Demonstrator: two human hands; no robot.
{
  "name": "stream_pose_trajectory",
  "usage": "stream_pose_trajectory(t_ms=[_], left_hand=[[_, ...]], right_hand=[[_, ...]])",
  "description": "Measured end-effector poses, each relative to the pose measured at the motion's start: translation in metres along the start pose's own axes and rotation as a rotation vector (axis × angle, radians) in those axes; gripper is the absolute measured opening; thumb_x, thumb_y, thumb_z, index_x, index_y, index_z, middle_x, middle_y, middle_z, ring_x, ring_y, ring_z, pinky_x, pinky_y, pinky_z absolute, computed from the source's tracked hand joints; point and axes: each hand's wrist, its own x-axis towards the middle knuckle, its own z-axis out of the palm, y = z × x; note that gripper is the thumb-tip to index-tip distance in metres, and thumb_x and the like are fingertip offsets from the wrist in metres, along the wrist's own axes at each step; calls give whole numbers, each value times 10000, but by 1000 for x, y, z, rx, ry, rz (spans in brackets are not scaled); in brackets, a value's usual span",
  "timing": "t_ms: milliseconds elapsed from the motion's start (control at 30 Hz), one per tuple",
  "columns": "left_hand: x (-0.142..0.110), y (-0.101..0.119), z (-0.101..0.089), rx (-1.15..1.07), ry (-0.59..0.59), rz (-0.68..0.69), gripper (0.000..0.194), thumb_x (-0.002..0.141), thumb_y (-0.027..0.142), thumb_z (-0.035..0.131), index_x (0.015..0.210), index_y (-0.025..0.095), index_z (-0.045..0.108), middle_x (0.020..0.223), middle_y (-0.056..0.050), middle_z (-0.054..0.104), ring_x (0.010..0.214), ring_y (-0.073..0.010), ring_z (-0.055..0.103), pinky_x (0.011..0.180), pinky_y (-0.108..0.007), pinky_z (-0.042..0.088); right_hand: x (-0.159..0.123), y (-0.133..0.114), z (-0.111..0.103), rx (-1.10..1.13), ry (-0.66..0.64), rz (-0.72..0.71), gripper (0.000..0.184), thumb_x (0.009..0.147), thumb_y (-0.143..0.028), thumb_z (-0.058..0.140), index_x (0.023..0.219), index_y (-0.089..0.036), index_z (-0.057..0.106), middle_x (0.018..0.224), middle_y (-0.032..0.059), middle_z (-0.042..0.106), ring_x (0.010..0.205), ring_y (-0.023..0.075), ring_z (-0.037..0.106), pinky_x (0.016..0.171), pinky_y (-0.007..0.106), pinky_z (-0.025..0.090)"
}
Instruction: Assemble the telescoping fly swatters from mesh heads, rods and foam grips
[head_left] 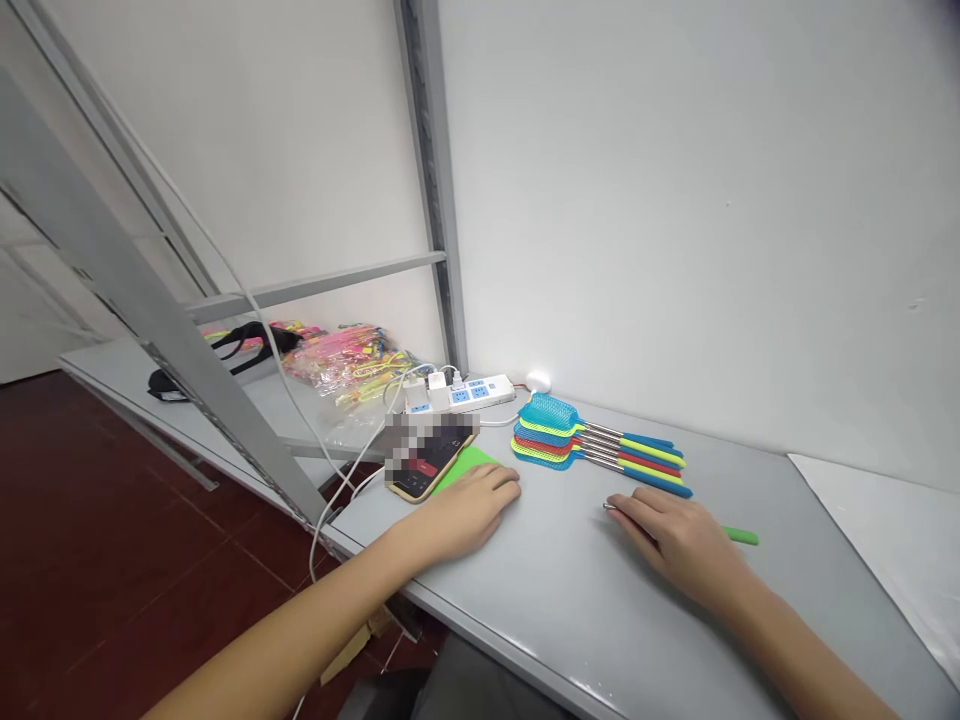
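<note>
My right hand is closed around a thin metal rod with a green handle. The rod's silver tip pokes out past my fingertips, and the grip hides its middle. To the left, my left hand rests palm down on the table, fingers loosely bent over the edge of a flat bright-green piece. That piece lies partly beneath a phone. Behind both hands lies an overlapping stack of fly swatters in blue, yellow-green and red, their handles pointing right.
A power strip with plugs and white cables stands against the wall. A grey metal frame post rises at the back. On the left shelf are colourful plastic-bagged goods and a black strapped item. A white sheet lies at right.
</note>
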Motion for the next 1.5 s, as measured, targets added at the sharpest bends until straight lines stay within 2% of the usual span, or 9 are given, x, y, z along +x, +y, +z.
stream_pose_trajectory(t_ms=[300,433,567,733,967,1067,1167,1333,1500], left_hand=[[22,23,-10,-71,26,57,343,829,72,486,1140,207,538,1259,-99,572,1204,-256,510,1033,-412,397],[64,59,-7,-384,116,44,330,935,318,500,1241,209,450,1217,-102,575,1101,-238,567,913,-366,464],[99,77,12,-546,135,51,400,930,575,446,1077,203,470,960,-52,622,837,-209,597,675,-313,452],[101,67,35,-510,226,38,348,937,555,439,980,210,452,849,-34,602,743,-203,562,648,-315,405],[97,61,28,-462,206,-88,252,984,443,392,902,215,462,850,-26,597,730,-189,546,619,-296,363],[100,62,29,-450,233,-61,286,995,380,384,766,214,424,750,3,531,673,-163,483,599,-285,311],[102,61,32,-600,284,-83,338,1006,354,363,700,209,355,672,29,453,622,-137,405,587,-276,278],[107,54,34,-967,494,-243,368,1001,428,377,706,209,353,631,56,349,597,-113,328,576,-259,270],[109,50,35,-1014,508,-257,396,990,455,391,683,209,345,615,60,305,585,-105,298,565,-253,268]], right_hand=[[2,-4,0,25,22,7,223,993,-250,456,1010,-198,672,729,27,633,657,141,599,589,262,386],[1,-2,-5,22,186,13,172,966,-199,496,1036,-177,652,736,25,623,636,129,576,569,253,380],[-1,-1,-12,-13,314,-6,209,930,-138,511,1096,-180,630,771,32,622,645,125,553,542,241,365],[4,-9,-14,-52,257,-31,194,939,-150,502,1073,-172,640,726,24,594,636,138,516,547,258,356],[11,-18,-8,-60,194,59,128,940,-171,478,948,-164,606,736,31,591,648,151,531,551,264,378],[11,-14,-6,-79,205,81,153,950,-190,484,1058,-149,585,792,42,636,679,156,577,579,265,409],[9,-6,-8,-122,222,111,257,965,-235,500,1194,-127,544,838,53,677,710,162,624,603,267,417],[2,17,-21,-214,163,176,144,958,-307,537,944,-191,622,740,12,663,609,154,566,583,278,361],[-3,31,-33,-185,152,194,171,962,-310,523,888,-184,613,673,-2,582,570,137,466,562,262,318]])
